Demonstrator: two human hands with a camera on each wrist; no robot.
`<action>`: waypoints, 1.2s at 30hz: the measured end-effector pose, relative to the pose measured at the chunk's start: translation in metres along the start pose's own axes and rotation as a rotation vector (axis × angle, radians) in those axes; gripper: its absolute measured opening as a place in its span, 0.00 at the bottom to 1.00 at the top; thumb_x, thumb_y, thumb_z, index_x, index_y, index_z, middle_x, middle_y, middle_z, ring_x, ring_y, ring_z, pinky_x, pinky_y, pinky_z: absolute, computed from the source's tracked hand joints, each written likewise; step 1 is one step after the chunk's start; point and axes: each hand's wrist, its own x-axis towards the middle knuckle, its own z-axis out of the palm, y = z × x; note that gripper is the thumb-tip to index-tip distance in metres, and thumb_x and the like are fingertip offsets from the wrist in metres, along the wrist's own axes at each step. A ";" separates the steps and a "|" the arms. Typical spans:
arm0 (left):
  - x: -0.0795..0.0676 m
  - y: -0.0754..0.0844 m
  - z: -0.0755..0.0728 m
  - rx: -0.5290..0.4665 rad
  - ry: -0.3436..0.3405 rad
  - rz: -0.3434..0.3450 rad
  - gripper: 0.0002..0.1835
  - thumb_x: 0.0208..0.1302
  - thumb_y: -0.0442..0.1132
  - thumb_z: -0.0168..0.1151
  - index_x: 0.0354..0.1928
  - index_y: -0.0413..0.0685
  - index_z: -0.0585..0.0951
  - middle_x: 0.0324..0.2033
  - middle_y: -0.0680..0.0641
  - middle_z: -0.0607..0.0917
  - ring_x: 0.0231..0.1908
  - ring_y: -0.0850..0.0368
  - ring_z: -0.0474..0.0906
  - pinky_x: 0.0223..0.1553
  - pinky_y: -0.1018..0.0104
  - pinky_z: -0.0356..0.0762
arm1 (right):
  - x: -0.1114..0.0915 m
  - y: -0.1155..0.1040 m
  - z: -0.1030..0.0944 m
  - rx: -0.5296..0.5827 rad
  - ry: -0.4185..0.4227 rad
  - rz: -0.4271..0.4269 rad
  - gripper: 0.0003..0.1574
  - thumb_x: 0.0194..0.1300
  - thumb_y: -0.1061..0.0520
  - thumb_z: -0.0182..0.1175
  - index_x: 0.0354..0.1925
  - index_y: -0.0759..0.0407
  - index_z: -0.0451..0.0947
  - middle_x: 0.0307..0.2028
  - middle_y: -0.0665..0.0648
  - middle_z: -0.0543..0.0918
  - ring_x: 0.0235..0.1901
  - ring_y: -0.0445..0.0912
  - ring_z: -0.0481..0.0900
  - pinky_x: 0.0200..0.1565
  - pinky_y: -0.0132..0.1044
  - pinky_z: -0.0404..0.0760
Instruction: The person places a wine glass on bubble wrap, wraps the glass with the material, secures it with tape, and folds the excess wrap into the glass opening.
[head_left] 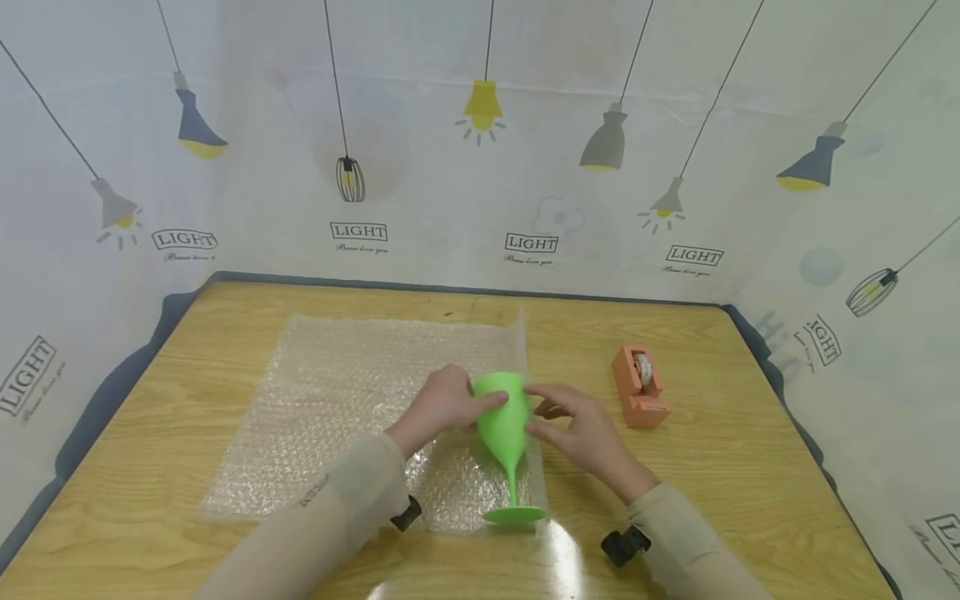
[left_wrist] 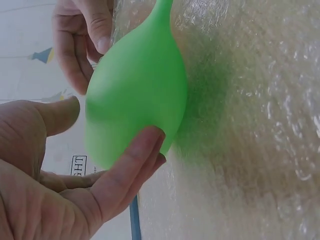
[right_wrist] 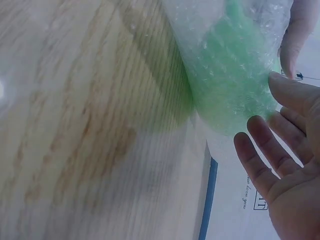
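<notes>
A bright green goblet [head_left: 501, 417] lies along the right side of a sheet of bubble wrap [head_left: 337, 400], its rim away from me and its round foot near me. My left hand [head_left: 450, 402] holds the bowl, with the thumb across its upper side; its fingers [left_wrist: 132, 165] lie against the bowl in the left wrist view. On the other side, my right hand [head_left: 588, 433] is at the bowl with its fingers spread. Seen from the right wrist, a raised part of the wrap covers that side of the goblet [right_wrist: 235, 85], and my right thumb touches it.
An orange tape dispenser [head_left: 641, 387] with a roll of clear tape stands to the right of my right hand. The wooden table [head_left: 720, 467] is bordered at the back and sides by a cloth [head_left: 420, 183] printed with lamps.
</notes>
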 end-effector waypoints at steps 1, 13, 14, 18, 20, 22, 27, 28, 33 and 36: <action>-0.001 0.000 0.000 0.007 0.009 0.001 0.27 0.64 0.60 0.70 0.30 0.40 0.81 0.26 0.43 0.85 0.26 0.50 0.83 0.29 0.60 0.84 | 0.001 -0.001 0.001 -0.013 -0.002 -0.002 0.32 0.59 0.64 0.75 0.62 0.63 0.80 0.53 0.63 0.86 0.42 0.55 0.87 0.46 0.48 0.89; -0.003 0.001 0.006 0.061 0.069 -0.005 0.33 0.54 0.68 0.73 0.31 0.43 0.78 0.27 0.47 0.80 0.23 0.57 0.72 0.23 0.68 0.73 | 0.007 -0.007 0.007 -0.118 -0.008 -0.019 0.34 0.58 0.61 0.77 0.63 0.59 0.80 0.56 0.63 0.85 0.46 0.58 0.86 0.46 0.51 0.88; -0.002 0.001 0.006 0.063 0.067 -0.004 0.33 0.54 0.69 0.74 0.30 0.43 0.78 0.26 0.47 0.80 0.22 0.57 0.71 0.22 0.69 0.72 | 0.008 -0.007 0.008 -0.114 -0.010 -0.018 0.34 0.58 0.61 0.76 0.63 0.59 0.80 0.56 0.63 0.85 0.46 0.57 0.86 0.46 0.51 0.88; 0.000 -0.001 0.005 0.068 0.059 0.001 0.32 0.54 0.69 0.74 0.27 0.45 0.77 0.24 0.49 0.78 0.20 0.59 0.69 0.20 0.70 0.69 | 0.010 -0.011 0.010 -0.085 -0.025 -0.013 0.35 0.58 0.60 0.76 0.64 0.59 0.79 0.57 0.62 0.85 0.47 0.57 0.86 0.48 0.52 0.87; 0.001 -0.002 0.004 0.073 0.054 0.000 0.32 0.53 0.69 0.74 0.26 0.46 0.77 0.23 0.49 0.77 0.20 0.59 0.68 0.20 0.70 0.69 | 0.010 -0.012 0.010 -0.076 -0.032 -0.013 0.35 0.59 0.59 0.76 0.64 0.58 0.79 0.57 0.62 0.85 0.48 0.56 0.85 0.49 0.52 0.87; 0.002 -0.004 0.004 0.088 0.048 -0.004 0.32 0.54 0.69 0.73 0.25 0.46 0.77 0.23 0.50 0.76 0.20 0.59 0.68 0.21 0.69 0.68 | 0.011 -0.014 0.011 -0.066 -0.033 -0.019 0.35 0.59 0.59 0.76 0.64 0.58 0.79 0.57 0.62 0.85 0.48 0.56 0.85 0.49 0.53 0.87; 0.004 -0.005 0.003 0.098 0.028 -0.026 0.32 0.54 0.70 0.73 0.25 0.47 0.77 0.23 0.50 0.77 0.21 0.59 0.69 0.22 0.69 0.69 | 0.011 -0.014 0.013 -0.062 -0.022 -0.043 0.35 0.58 0.59 0.76 0.64 0.59 0.80 0.55 0.62 0.85 0.48 0.55 0.85 0.49 0.52 0.87; 0.004 -0.006 0.003 0.096 0.025 -0.030 0.32 0.54 0.69 0.73 0.26 0.47 0.78 0.24 0.49 0.78 0.21 0.59 0.69 0.22 0.69 0.69 | 0.011 -0.013 0.014 -0.063 -0.020 -0.047 0.35 0.58 0.59 0.77 0.63 0.59 0.80 0.56 0.62 0.85 0.48 0.55 0.85 0.49 0.52 0.87; 0.003 -0.008 0.002 0.070 0.025 -0.044 0.32 0.53 0.69 0.74 0.29 0.45 0.78 0.27 0.47 0.80 0.23 0.57 0.71 0.23 0.68 0.70 | 0.011 -0.013 0.016 -0.052 -0.007 -0.058 0.35 0.58 0.59 0.77 0.63 0.59 0.80 0.56 0.61 0.85 0.49 0.54 0.85 0.50 0.50 0.87; 0.002 -0.010 0.001 0.048 0.026 -0.063 0.33 0.52 0.69 0.74 0.32 0.44 0.78 0.30 0.45 0.81 0.25 0.56 0.74 0.25 0.66 0.74 | 0.011 -0.013 0.016 -0.028 -0.008 -0.047 0.35 0.58 0.59 0.76 0.64 0.58 0.80 0.55 0.60 0.86 0.49 0.54 0.84 0.51 0.51 0.87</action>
